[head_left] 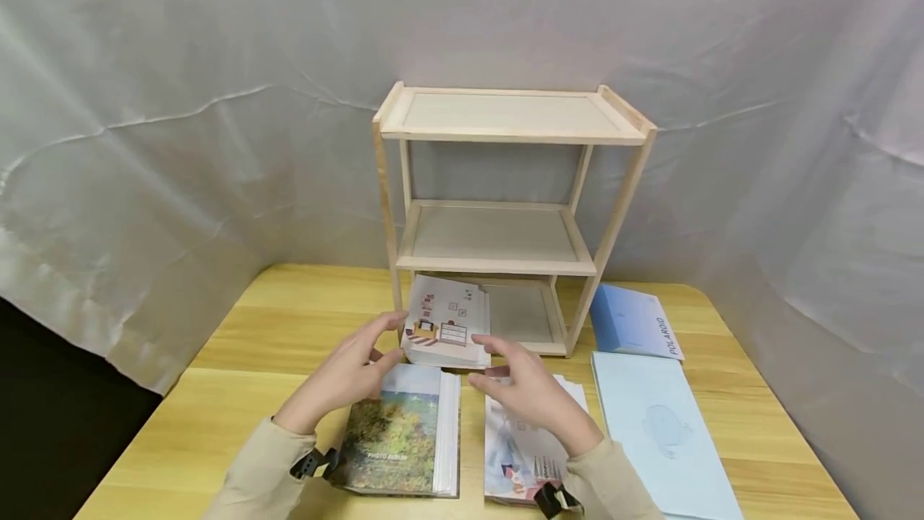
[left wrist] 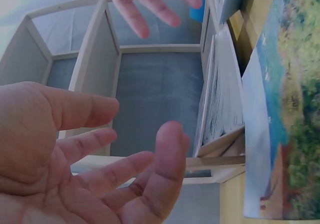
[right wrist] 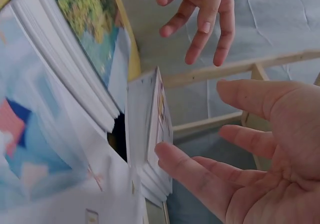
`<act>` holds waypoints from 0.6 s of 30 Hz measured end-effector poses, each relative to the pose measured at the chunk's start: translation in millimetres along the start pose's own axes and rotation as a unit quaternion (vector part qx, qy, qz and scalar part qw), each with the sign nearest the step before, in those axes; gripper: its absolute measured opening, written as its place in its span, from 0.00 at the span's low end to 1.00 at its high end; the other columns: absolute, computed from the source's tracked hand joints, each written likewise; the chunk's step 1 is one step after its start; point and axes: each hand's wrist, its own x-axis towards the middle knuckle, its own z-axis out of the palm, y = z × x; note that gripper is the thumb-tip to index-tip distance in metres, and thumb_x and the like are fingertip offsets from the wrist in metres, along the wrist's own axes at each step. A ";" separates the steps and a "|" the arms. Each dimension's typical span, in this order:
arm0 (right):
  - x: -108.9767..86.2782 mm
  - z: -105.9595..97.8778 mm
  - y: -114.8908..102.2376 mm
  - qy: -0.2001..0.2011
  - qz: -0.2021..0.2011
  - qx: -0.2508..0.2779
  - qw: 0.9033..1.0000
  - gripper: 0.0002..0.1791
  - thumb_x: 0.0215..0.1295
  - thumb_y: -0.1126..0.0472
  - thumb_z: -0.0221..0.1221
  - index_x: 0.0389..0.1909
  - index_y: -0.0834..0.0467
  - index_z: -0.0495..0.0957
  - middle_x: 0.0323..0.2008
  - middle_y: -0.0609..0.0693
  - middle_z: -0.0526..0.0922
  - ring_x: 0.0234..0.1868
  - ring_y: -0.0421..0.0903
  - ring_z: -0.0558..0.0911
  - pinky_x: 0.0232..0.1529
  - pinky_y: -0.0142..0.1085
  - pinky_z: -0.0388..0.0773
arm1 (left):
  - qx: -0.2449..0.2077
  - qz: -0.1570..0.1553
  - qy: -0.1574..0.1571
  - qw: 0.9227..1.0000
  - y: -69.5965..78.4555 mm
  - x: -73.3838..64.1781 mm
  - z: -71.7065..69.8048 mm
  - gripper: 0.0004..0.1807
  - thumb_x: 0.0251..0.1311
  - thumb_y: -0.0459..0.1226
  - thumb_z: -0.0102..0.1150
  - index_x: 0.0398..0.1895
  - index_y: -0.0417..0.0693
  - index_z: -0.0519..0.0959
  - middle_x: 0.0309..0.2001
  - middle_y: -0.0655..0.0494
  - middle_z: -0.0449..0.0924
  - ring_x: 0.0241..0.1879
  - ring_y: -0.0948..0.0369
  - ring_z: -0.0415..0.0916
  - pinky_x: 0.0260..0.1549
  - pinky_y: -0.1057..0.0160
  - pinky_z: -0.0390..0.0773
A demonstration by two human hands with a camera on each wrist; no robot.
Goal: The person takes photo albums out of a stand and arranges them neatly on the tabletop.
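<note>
A white album with a room drawing on its cover lies on the left side of the bottom shelf, its near end by the shelf's front edge. My left hand is just left of it, fingers spread and loosely bent, holding nothing. To its right hovers my right hand, also empty, with thumb and fingers apart. In the right wrist view, a fingertip overlaps the album's edge; I cannot tell whether it touches. A landscape-covered photo album lies below my left hand. Another white illustrated album is partly hidden under my right hand.
A three-tier wooden shelf stands at the back of the wooden table. On the right lie a blue album marked POLAROID and a larger light-blue album. Grey cloth hangs behind and at the sides.
</note>
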 end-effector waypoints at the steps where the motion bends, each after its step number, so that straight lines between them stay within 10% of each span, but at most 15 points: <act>1: 1.7 -1.5 1.6 0.001 0.000 0.002 1.000 0.35 0.76 0.48 0.66 0.80 0.50 0.69 0.74 0.67 0.73 0.63 0.65 0.85 0.56 0.50 0.89 | 0.012 0.001 0.002 1.000 0.2 3.0 0.6 0.33 0.80 0.37 0.57 0.84 0.54 0.62 0.78 0.38 0.68 0.38 0.53 0.86 0.29 0.58 0.87; 10: 18.2 -10.7 12.8 0.017 0.004 0.021 1.000 0.35 0.76 0.53 0.67 0.80 0.54 0.68 0.76 0.67 0.71 0.63 0.67 0.85 0.52 0.44 0.91 | 0.085 0.027 0.023 0.996 3.9 28.0 7.6 0.36 0.75 0.36 0.63 0.83 0.49 0.63 0.72 0.32 0.75 0.37 0.58 0.83 0.36 0.59 0.85; 18: 29.9 -13.6 28.1 0.018 0.018 0.013 1.000 0.35 0.76 0.53 0.67 0.79 0.54 0.68 0.77 0.67 0.69 0.65 0.67 0.84 0.52 0.44 0.91 | 0.143 0.030 0.048 0.988 8.5 41.6 16.2 0.36 0.74 0.40 0.66 0.81 0.46 0.66 0.69 0.35 0.79 0.54 0.40 0.85 0.55 0.40 0.87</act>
